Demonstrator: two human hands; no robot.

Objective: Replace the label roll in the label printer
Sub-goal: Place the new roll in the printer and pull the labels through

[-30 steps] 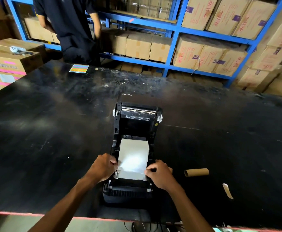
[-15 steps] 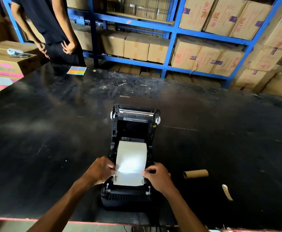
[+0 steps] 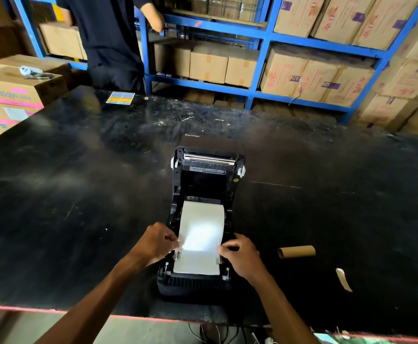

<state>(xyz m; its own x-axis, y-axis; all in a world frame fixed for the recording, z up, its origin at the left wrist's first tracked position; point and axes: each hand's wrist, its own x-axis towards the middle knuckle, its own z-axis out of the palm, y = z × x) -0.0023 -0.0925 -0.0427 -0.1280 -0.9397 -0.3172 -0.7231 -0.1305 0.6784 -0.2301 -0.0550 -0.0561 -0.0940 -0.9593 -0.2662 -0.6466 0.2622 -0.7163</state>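
Observation:
A black label printer [image 3: 204, 284] stands open near the table's front edge, its lid [image 3: 208, 167] tilted back. White label paper [image 3: 200, 239] runs from the roll bay forward over the front feed slot. My left hand [image 3: 157, 243] pinches the paper's left edge by the side guide. My right hand [image 3: 240, 256] pinches its right edge at the opposite guide. An empty brown cardboard core [image 3: 296, 252] lies on the table to the right of the printer.
A torn paper strip [image 3: 343, 279] lies right of the core. A colourful sticker sheet [image 3: 120, 98] sits at the black table's [image 3: 66, 194] far edge, where a person in dark clothes [image 3: 111, 40] stands. Blue shelving [image 3: 260, 33] with cardboard boxes fills the back.
Both hands stay at the paper's edges, the paper end now reaching a little further toward the printer's front. The person behind the table has turned and shifted along the shelves.

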